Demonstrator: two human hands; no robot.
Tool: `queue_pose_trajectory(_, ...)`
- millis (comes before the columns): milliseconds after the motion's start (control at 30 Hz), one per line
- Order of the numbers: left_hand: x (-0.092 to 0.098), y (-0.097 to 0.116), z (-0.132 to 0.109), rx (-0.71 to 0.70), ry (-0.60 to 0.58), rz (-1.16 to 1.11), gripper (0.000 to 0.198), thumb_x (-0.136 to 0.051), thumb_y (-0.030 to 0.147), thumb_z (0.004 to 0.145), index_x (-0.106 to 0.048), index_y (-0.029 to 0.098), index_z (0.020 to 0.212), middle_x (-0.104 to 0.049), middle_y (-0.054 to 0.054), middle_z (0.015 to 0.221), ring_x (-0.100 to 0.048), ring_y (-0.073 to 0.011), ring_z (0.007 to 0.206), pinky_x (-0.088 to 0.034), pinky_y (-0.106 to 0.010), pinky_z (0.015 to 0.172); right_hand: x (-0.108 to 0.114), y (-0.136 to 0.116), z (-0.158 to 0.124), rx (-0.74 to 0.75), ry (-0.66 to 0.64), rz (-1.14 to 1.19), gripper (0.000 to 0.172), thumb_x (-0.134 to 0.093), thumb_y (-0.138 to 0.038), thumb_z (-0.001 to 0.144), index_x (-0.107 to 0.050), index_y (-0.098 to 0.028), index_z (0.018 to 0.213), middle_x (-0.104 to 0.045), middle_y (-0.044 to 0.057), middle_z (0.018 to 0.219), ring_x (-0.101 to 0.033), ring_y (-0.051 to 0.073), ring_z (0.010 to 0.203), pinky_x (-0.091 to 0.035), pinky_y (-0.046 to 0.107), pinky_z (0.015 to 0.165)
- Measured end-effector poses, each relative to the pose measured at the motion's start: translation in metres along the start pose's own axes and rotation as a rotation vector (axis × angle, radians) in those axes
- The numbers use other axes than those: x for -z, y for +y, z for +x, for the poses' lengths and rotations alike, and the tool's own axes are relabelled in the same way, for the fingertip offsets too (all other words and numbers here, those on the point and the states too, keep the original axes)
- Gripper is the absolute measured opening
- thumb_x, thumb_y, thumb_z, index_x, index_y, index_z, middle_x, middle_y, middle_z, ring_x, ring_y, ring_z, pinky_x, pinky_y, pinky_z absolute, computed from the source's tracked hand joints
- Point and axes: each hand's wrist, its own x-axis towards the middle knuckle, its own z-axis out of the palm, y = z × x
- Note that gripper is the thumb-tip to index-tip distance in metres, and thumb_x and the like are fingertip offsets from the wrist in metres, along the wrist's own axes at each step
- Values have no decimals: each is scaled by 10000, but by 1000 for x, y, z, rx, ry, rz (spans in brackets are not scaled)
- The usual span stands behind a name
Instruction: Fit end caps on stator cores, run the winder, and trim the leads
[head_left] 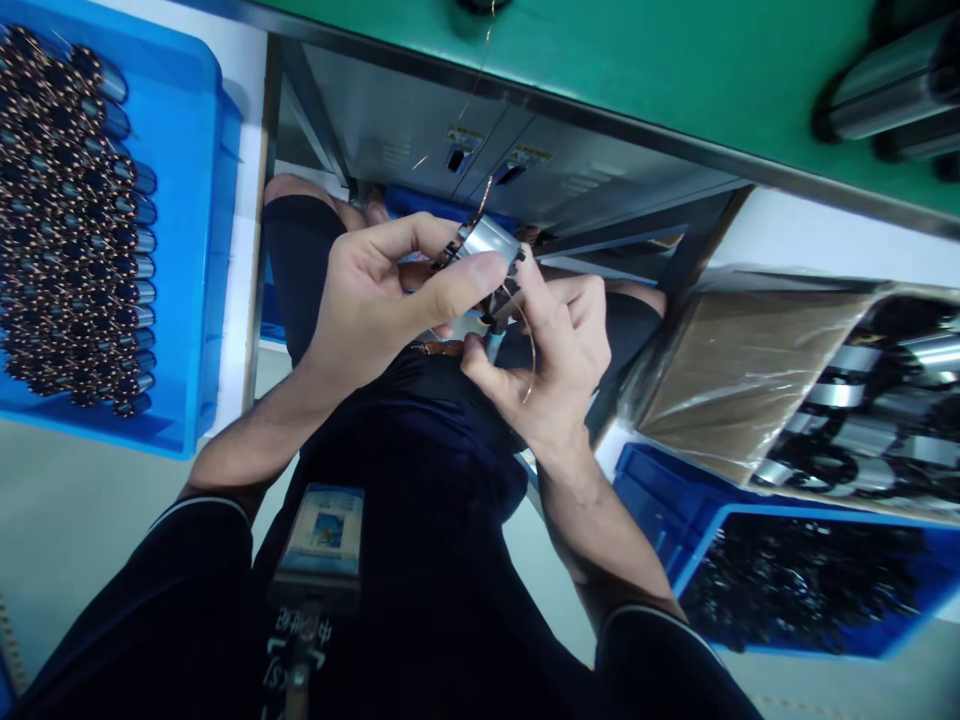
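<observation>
My left hand (382, 300) is closed around a motor stator (491, 240), a silvery metal cylinder with black end pieces. Its thumb lies across the metal side. Copper wire (484, 200) sticks up from the stator's far end, and another strand (531, 340) curves down over my right palm. My right hand (555, 350) is closed too, its index finger touching the stator's near right end. Between its thumb and fingers is a slim dark piece with a pale blue end (495, 342), mostly hidden; its kind cannot be made out.
At left, a blue bin (169, 400) holds rows of copper-wound stators. On the right are a plastic-lined carton (742, 370) of metal cores and a blue bin (679, 520) of black parts. A green bench (637, 70) edges the top, with metal cylinders (892, 85) on it.
</observation>
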Motion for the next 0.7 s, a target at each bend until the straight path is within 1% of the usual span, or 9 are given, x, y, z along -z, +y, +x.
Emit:
queue_pose_trajectory(100,0,3,-2,71,-2,1,363,-1121,624,1017,-956,312,931,-874,-5,979,-784,-142,751,-651,-214,511,-2,1,-1,40,60,29,665,-809,-622,1207,-705,-503,1853,-740,123,1152,-782,402,1229,-738,705,1174)
queue_pose_trajectory(133,0,3,-2,69,-3,4,371,-1115,634,1022,-954,313,931,-871,-4,971,-790,-143,756,-656,-213,520,-3,2,-1,54,81,39,642,-797,-622,1212,-724,-499,1839,-731,110,1121,-781,384,1186,-739,699,1167)
queue_pose_trajectory(267,0,-7,0,-33,23,45,430,-1082,656,1043,-896,298,895,-842,9,927,-772,-135,701,-592,-204,470,-9,7,-1,103,138,33,611,-752,-628,1241,-759,-443,1823,-691,76,1051,-771,325,1072,-757,636,1116)
queue_pose_trajectory(400,2,-22,2,-99,15,117,528,-1046,720,1056,-852,252,907,-796,10,915,-758,-113,693,-555,-175,453,-15,17,2,207,189,58,603,-743,-558,1268,-734,-414,1854,-647,41,1004,-730,258,941,-771,545,1016)
queue_pose_trajectory(467,2,-25,3,-94,28,147,570,-1034,768,1046,-842,250,906,-778,13,906,-748,-108,691,-554,-173,454,-16,21,2,220,176,87,612,-763,-531,1265,-721,-431,1868,-647,37,1003,-727,254,934,-770,556,1030)
queue_pose_trajectory(567,1,-20,3,-50,44,145,627,-1041,830,1007,-838,250,884,-787,5,898,-740,-112,676,-554,-184,443,-16,23,2,206,144,167,631,-785,-520,1257,-711,-465,1881,-665,40,1021,-734,271,960,-765,607,1076)
queue_pose_trajectory(633,0,-14,3,-11,11,98,656,-1067,837,976,-827,236,865,-799,-1,898,-742,-111,673,-572,-189,453,-16,23,1,199,130,218,631,-788,-510,1255,-715,-469,1880,-671,39,1024,-735,273,953,-768,609,1073)
queue_pose_trajectory(700,-1,-12,4,46,-4,83,677,-1075,839,966,-806,225,872,-807,-3,920,-759,-113,697,-620,-203,501,-17,24,2,168,104,241,620,-780,-523,1253,-735,-440,1866,-705,52,1051,-757,283,966,-779,607,1058)
